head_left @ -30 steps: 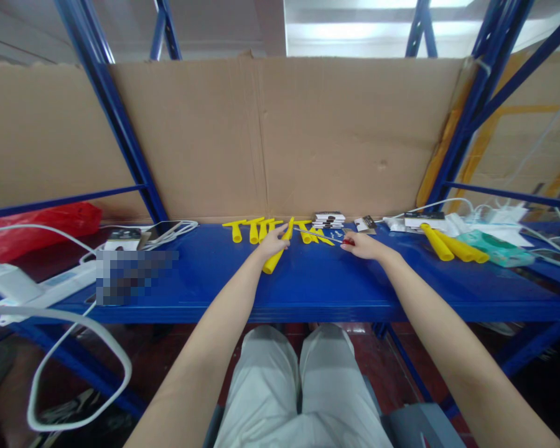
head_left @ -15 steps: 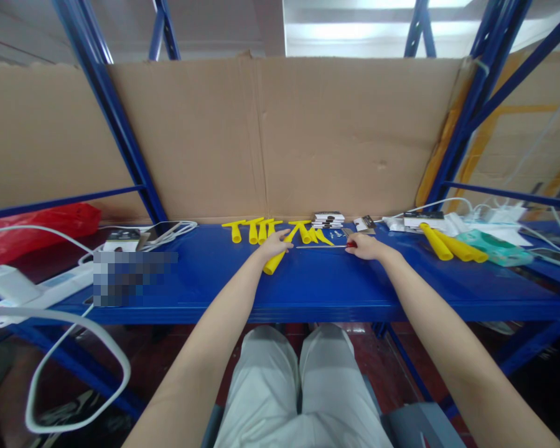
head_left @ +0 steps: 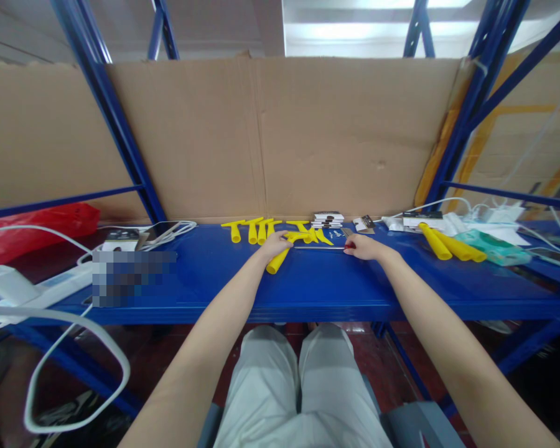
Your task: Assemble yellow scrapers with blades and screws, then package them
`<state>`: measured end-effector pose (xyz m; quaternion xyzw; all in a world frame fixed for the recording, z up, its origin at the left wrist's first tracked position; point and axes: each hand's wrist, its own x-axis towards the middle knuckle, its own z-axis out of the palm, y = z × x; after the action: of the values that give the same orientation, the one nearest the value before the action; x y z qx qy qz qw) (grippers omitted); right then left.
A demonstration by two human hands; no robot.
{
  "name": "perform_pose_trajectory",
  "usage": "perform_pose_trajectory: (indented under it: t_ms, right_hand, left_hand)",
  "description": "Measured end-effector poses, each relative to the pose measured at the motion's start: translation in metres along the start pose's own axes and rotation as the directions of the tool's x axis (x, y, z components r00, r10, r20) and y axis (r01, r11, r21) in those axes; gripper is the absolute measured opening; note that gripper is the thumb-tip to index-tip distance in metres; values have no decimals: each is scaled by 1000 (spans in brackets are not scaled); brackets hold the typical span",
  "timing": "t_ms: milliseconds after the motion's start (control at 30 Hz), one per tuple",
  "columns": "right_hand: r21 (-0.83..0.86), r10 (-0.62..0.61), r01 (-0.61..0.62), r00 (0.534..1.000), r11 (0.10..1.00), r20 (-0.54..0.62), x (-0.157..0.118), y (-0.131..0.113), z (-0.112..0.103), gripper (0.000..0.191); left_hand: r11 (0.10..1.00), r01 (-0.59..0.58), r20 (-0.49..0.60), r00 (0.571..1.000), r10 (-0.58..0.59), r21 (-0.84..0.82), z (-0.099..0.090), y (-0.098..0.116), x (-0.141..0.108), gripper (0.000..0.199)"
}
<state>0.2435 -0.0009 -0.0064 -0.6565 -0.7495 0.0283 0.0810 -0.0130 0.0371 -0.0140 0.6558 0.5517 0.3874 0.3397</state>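
My left hand (head_left: 271, 246) is closed around a yellow T-shaped plastic tool with a tubular handle (head_left: 275, 264). The tube's open end points toward me, and the fingers hide part of the tool. My right hand (head_left: 366, 246) grips a screwdriver (head_left: 320, 248) by its red handle. Its long metal shaft lies level and points left, with the tip close to the yellow tool; whether it touches, I cannot tell. Behind my hands, more yellow T-shaped tools (head_left: 252, 233) stand in a row. A stack of black-and-white cards (head_left: 327, 219) sits behind the right part of the row.
Several yellow tubes (head_left: 436, 242) lie at the right beside a green plastic packet (head_left: 492, 247). White cables, a power strip (head_left: 60, 283) and a red bag (head_left: 42, 230) occupy the left. Cardboard (head_left: 308, 137) walls off the back of the blue shelf (head_left: 326, 286).
My left fingers have closed more around the yellow tool, whose head now shows to the right of them. The screwdriver has shifted very slightly left.
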Motion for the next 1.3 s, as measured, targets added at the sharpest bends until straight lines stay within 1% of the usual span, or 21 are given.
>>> perform_pose_trajectory:
  t_ms: [133, 200, 500, 733, 933, 1067, 1167, 1300]
  right_hand:
    - [24, 13, -12, 1000, 1000, -4, 0, 1, 0, 14]
    - [30, 11, -11, 1000, 999, -3, 0, 1, 0, 14]
    - [43, -3, 3, 1000, 999, 0, 2, 2, 0, 17]
    - [22, -51, 52, 998, 998, -21, 1, 2, -1, 18]
    - [-2, 35, -36, 999, 999, -25, 2, 3, -1, 20]
    - [-67, 86, -87, 996, 994, -12, -1, 4, -4, 22]
    - [-109, 143, -142, 990, 984, 1, -3, 4, -8, 22]
    - [-110, 229, -226, 973, 968, 15, -5, 5, -11, 23]
  left_hand:
    - [998, 23, -75, 997, -20, 50, 2, -1, 2, 59]
    - [998, 34, -94, 995, -28, 59, 3, -1, 2, 58]
    - [994, 45, -129, 991, -32, 103, 1, -3, 6, 57]
    - [993, 38, -113, 993, -25, 110, 1, -4, 8, 62]
    - [991, 27, -103, 995, -13, 131, -1, -2, 5, 62]
    - [988, 38, -111, 994, -21, 152, 0, -2, 5, 62]
    - [984, 30, -118, 993, -9, 176, 2, -3, 6, 61]
    - [982, 29, -116, 993, -7, 186, 4, -4, 7, 63]
